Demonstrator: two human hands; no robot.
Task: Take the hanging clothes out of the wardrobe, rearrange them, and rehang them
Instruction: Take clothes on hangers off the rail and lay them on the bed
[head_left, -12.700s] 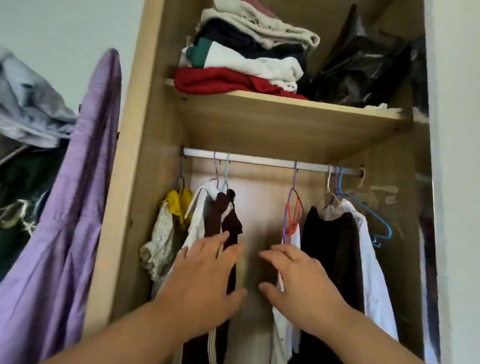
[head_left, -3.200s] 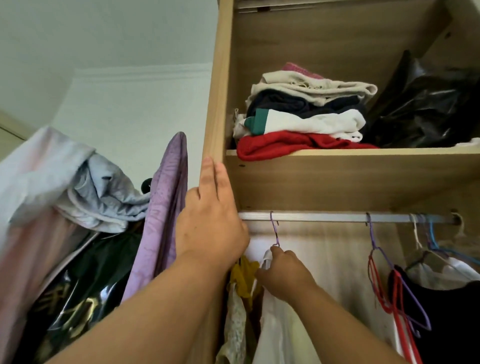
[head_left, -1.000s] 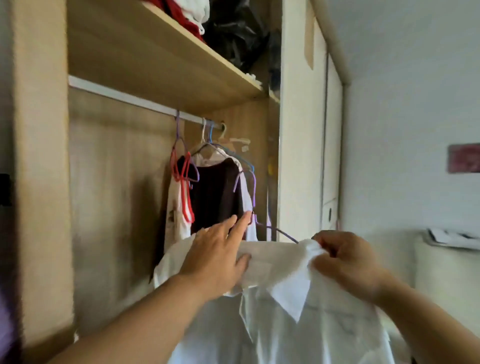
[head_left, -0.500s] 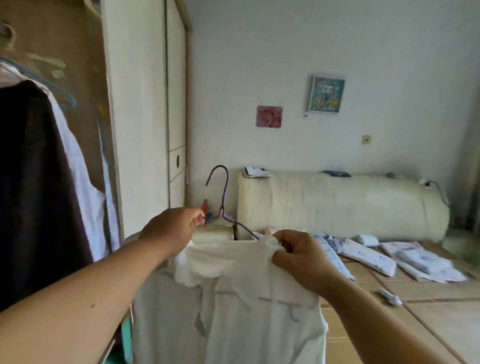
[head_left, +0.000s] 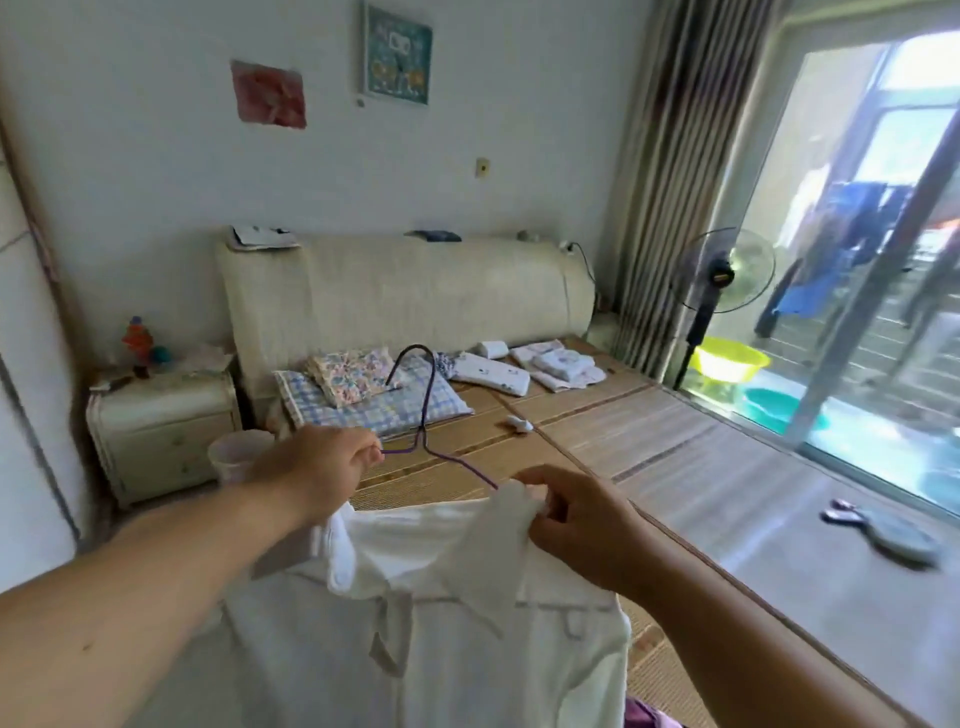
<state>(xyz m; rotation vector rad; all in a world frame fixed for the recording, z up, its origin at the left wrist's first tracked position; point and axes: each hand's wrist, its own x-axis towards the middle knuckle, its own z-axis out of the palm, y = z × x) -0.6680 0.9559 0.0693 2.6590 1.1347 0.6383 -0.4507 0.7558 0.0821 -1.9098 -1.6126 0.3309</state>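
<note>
The shirt hung at lower centre. Its hanger ran left-to-right between the hands. The left hand pinched the wire's bare end and the right hand pinched the collar.

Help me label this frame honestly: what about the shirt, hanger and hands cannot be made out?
Head view:
- white shirt: lower half cut off by the bottom edge.
- purple hanger: one arm hidden by the left hand, the other under the shirt collar.
- right hand: fingertips hidden in collar fabric.
- small white object on the mat: too small and blurred to identify.
</note>
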